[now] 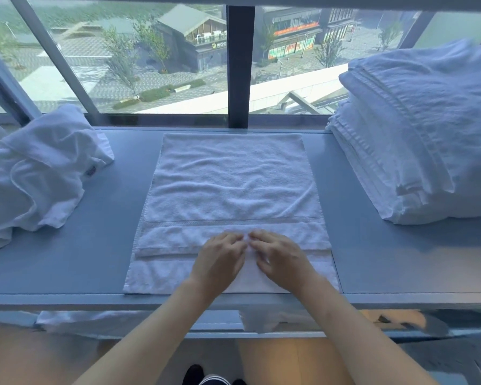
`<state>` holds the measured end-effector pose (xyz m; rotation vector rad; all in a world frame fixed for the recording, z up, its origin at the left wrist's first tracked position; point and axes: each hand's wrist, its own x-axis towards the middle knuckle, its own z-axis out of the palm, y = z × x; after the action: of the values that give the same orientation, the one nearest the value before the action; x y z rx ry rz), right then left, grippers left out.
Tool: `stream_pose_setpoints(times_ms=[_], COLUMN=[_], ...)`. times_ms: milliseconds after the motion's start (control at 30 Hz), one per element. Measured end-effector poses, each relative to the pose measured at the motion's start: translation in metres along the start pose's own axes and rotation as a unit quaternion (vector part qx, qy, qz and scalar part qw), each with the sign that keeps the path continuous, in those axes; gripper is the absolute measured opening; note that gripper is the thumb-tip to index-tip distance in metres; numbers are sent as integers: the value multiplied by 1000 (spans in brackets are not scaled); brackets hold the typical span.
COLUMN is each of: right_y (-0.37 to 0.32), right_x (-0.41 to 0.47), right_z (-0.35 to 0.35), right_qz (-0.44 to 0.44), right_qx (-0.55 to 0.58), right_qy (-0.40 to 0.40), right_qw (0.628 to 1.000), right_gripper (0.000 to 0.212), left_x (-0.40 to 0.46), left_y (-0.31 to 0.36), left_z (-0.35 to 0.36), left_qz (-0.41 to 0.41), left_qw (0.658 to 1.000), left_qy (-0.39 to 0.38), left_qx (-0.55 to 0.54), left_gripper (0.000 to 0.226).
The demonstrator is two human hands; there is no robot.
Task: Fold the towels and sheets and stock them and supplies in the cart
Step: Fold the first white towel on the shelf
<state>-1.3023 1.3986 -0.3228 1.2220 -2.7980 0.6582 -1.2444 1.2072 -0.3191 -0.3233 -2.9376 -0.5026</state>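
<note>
Folding a white towel (233, 190) spread flat mid-bench (372, 259), left hand (220, 259) and right hand (278, 259) meet at its near doubled edge, fingers (235, 241) curled, seemingly pinching the cloth; next likely carrying that fold toward the window.

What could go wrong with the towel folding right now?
1. Both hands, left hand and right hand, sit at the middle of the towel, so its near corners are free and might slip crooked.
2. The towel's front edge lies right at the edge of the ledge; a tug might drag it off.
3. The tall folded stack on the right looks slanted and could topple if bumped.
</note>
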Motion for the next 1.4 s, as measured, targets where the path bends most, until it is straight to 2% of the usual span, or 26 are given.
stream_pose_setpoints(times_ms=[167, 267, 433, 567, 733, 800, 933, 1033, 1133, 1200, 1400], right_y=[3, 10, 56, 84, 80, 74, 55, 37, 22, 21, 50], right_x=[1, 1, -37, -62, -33, -27, -44, -81, -120, -136, -98], right_z=[0, -2, -11, -14, -35, -53, -78, -61, -22, -4, -14], right_qz=[3, 28, 78, 124, 149, 155, 119, 117, 129, 133, 158], right_qx=[-42, -65, -73, -63, -64, -59, -52, -46, -30, -20, -26], right_qy=[29, 34, 106, 141, 137, 169, 230, 209, 140, 122, 139], right_qw=[999, 997, 989, 980, 977, 972, 964, 970, 981, 983, 977], right_gripper=[27, 25, 45, 44, 38, 38, 37, 39, 43, 42, 42], left_x=[3, 4, -34, -71, -43, -36, -55, -100, -146, -163, -124], left_y=[-11, -19, -79, -125, -125, -123, -117, -112, -106, -103, -107], left_z=[-1, -4, -14, -25, -50, -70, -100, -89, -49, -26, -26], left_qz=[23, -14, -38, -108, -130, -134, -85, -82, -108, -118, -147], left_qw=[999, 999, 992, 982, 977, 972, 966, 968, 977, 977, 976], left_qy=[15, 23, 113, 151, 165, 193, 245, 236, 182, 167, 156], left_qx=[26, 39, 44, 44, 39, 16, 5, 3, -30, -52, -50], left_gripper=[15, 16, 30, 29, 25, 25, 24, 27, 29, 32, 34])
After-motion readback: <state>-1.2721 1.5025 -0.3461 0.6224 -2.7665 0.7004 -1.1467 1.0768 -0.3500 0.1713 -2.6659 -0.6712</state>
